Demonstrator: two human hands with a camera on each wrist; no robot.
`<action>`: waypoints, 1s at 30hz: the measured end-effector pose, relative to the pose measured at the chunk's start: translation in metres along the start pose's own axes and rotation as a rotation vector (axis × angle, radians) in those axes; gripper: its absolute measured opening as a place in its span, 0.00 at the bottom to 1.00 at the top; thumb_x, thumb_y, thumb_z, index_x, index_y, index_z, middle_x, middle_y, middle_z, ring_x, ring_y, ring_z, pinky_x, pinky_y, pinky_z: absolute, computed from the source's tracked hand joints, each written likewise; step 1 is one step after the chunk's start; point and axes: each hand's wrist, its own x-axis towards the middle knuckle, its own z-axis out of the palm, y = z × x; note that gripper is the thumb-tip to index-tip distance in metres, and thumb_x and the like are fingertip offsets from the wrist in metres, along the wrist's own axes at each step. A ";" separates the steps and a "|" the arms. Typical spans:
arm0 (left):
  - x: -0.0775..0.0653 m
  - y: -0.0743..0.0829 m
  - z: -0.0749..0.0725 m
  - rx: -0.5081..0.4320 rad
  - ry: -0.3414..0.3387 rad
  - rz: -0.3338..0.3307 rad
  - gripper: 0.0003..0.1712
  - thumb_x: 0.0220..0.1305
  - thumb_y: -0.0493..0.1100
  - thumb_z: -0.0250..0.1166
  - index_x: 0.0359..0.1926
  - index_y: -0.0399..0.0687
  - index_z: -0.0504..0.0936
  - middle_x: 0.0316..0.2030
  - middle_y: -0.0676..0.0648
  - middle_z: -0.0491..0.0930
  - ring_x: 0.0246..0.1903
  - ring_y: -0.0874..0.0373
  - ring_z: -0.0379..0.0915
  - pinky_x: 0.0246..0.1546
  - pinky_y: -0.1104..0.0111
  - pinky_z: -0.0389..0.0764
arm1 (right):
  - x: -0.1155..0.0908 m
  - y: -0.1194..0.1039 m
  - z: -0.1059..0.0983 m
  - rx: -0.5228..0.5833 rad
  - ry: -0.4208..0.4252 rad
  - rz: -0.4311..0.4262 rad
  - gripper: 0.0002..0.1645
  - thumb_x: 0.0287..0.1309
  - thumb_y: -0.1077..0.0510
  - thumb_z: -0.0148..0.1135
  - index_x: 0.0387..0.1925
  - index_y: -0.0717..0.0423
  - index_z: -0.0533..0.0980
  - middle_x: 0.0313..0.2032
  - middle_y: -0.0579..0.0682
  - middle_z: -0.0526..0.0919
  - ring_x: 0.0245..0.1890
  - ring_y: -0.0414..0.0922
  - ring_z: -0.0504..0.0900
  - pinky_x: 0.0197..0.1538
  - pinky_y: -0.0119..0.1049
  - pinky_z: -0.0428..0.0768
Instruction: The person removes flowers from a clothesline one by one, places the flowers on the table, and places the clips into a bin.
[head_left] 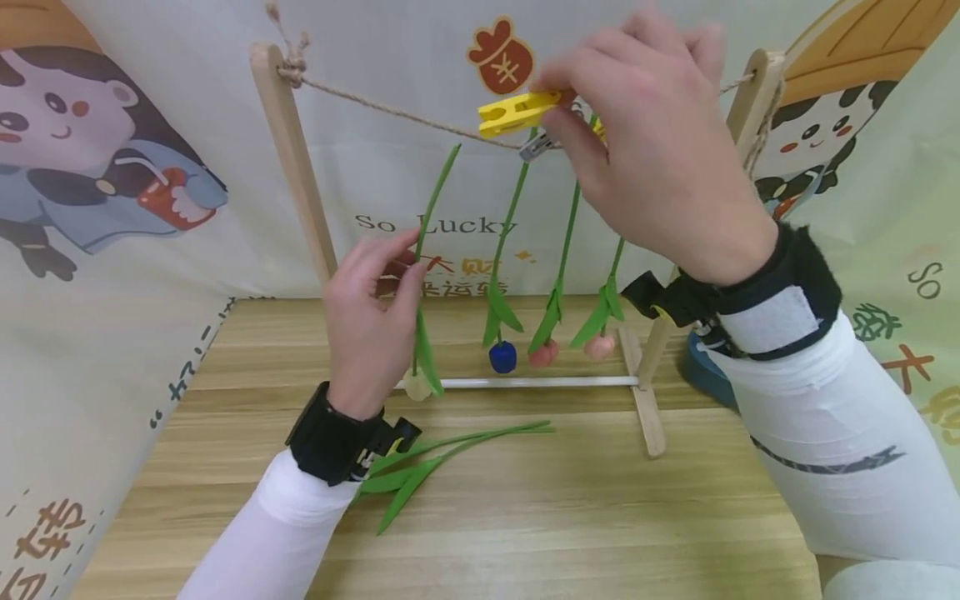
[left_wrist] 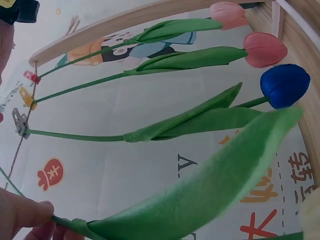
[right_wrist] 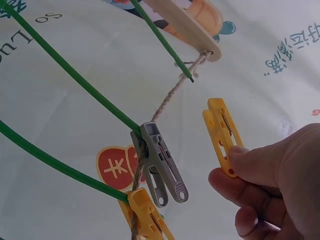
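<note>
Head: left hand (head_left: 375, 308), pinching inverted pale tulip (head_left: 417, 387) by stem (head_left: 435, 197), near worktop's (head_left: 562, 525) far edge; right hand (head_left: 652, 142), pinching yellow peg (head_left: 516, 114).
Left wrist: blue tulip (left_wrist: 285, 86), two pink tulips (left_wrist: 266, 50), pegged to rope (left_wrist: 14, 162).
Right wrist: yellow peg, apart from rope.

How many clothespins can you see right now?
4. One yellow clothespin is in the right hand. Three grip the rope: a grey clothespin at one end, another yellow clothespin between, then a red clothespin. More may be hidden.
</note>
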 end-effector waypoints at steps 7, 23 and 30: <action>-0.016 0.012 -0.010 0.063 -0.089 -0.012 0.22 0.68 0.27 0.71 0.61 0.42 0.87 0.42 0.42 0.86 0.41 0.55 0.83 0.43 0.74 0.84 | -0.030 0.001 -0.007 0.085 0.048 -0.010 0.13 0.74 0.58 0.66 0.55 0.59 0.84 0.48 0.56 0.87 0.48 0.59 0.68 0.53 0.48 0.48; -0.063 0.014 -0.022 0.155 -0.365 -0.055 0.18 0.62 0.27 0.75 0.53 0.40 0.89 0.41 0.47 0.87 0.37 0.59 0.82 0.36 0.66 0.87 | -0.133 0.029 -0.024 0.151 -0.004 0.116 0.23 0.60 0.61 0.73 0.56 0.65 0.83 0.45 0.62 0.87 0.43 0.60 0.72 0.52 0.47 0.60; -0.085 0.003 -0.010 0.190 -0.588 -0.106 0.16 0.64 0.26 0.74 0.51 0.41 0.90 0.41 0.47 0.87 0.37 0.59 0.81 0.36 0.67 0.85 | -0.188 0.057 -0.020 0.097 -0.016 0.308 0.23 0.57 0.66 0.74 0.56 0.64 0.84 0.46 0.61 0.86 0.43 0.55 0.72 0.50 0.45 0.59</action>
